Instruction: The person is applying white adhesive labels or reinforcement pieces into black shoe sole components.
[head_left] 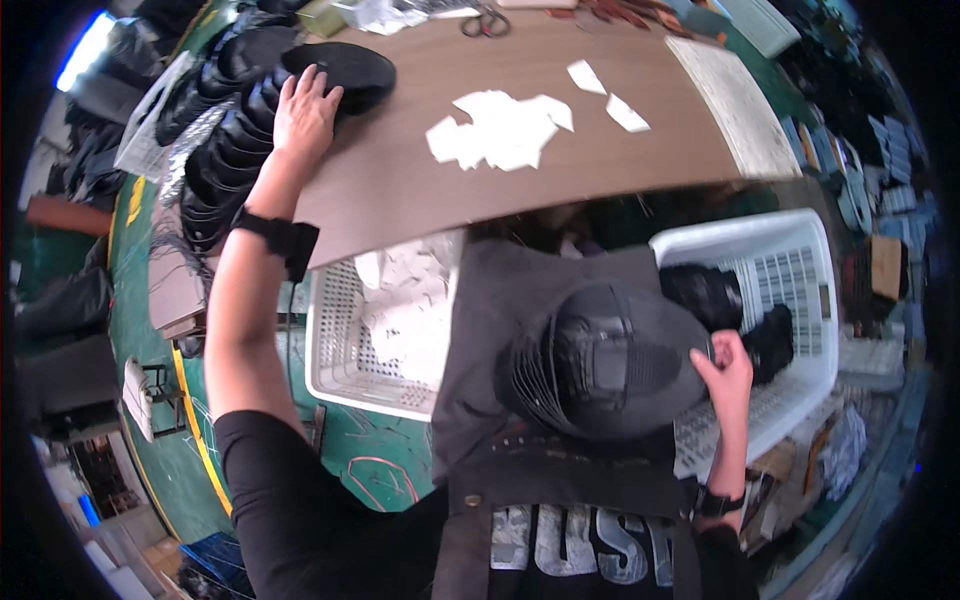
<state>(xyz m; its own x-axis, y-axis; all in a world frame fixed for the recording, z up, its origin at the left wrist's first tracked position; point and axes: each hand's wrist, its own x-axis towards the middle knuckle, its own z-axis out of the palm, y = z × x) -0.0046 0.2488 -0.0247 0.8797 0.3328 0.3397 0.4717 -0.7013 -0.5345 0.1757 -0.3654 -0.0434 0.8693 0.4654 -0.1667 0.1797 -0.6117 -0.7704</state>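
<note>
Head view: a stack of black caps (600, 365) is held at its rim in the right hand (728, 365) grip over the apron, while the left hand (305, 108) lies open on a black cap (350, 70) at the tabletop (400, 190) edge, where a flat palm should be applied.

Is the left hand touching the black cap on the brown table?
Touching. The head view shows the left hand lying palm down on the black cap at the brown table, fingers overlapping its edge with no gap.

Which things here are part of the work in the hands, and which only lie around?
In use:
left hand on black cap
right hand holding cap stack
stacked caps

Lying about:
scissors
white paper pieces
white baskets
</note>
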